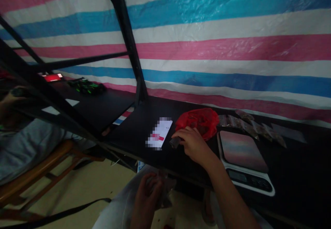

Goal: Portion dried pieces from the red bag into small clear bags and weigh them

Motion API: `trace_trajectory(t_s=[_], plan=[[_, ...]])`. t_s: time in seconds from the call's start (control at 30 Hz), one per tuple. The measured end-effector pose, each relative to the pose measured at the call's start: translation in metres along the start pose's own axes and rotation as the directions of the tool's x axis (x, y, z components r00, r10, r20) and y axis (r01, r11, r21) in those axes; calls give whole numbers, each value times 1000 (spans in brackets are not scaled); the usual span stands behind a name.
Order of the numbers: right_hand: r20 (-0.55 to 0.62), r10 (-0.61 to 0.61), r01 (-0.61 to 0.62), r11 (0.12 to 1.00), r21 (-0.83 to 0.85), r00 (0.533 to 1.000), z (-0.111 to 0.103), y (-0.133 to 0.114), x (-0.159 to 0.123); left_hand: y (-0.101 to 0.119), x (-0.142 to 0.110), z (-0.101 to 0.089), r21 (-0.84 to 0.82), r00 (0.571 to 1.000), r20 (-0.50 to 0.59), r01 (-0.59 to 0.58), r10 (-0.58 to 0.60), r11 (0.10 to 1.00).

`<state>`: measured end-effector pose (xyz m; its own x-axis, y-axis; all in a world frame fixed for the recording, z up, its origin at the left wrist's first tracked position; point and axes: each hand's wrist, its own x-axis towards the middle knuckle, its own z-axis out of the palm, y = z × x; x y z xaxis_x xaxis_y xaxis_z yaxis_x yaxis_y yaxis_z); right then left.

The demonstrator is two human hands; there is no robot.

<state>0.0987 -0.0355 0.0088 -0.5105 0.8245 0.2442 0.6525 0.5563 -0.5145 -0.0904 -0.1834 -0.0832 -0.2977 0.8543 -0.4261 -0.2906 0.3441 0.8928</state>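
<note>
My right hand (192,144) is just over the table, at the near edge of an open red plastic bag (210,117). Its thumb and fingers are closed on a small greyish, see-through object (175,142), whose exact kind is too blurred to tell. Brownish contents (200,122) show inside the red bag. Lower down, above my lap, my left hand (148,189) is closed on a clear plastic bag (167,191). A digital scale (244,153) lies to the right of my right hand, with nothing on its plate.
Several small clear bags with brownish contents (248,127) lie behind the scale. A lit phone (161,134) is left of the red bag. Black frame posts (129,39) rise at the left. Beyond them are a green-black model car (86,86) and a seated person's grey sleeve (33,146).
</note>
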Motion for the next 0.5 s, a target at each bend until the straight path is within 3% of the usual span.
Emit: trace_trajectory(t_s=[0.2, 0.5], plan=[[69, 2, -5, 999, 45, 998, -1, -13, -3, 4, 4, 11, -65, 998, 57, -3, 6, 998], [139, -31, 17, 995, 97, 990, -2, -26, -10, 11, 8, 18, -158, 998, 48, -23, 31, 987]])
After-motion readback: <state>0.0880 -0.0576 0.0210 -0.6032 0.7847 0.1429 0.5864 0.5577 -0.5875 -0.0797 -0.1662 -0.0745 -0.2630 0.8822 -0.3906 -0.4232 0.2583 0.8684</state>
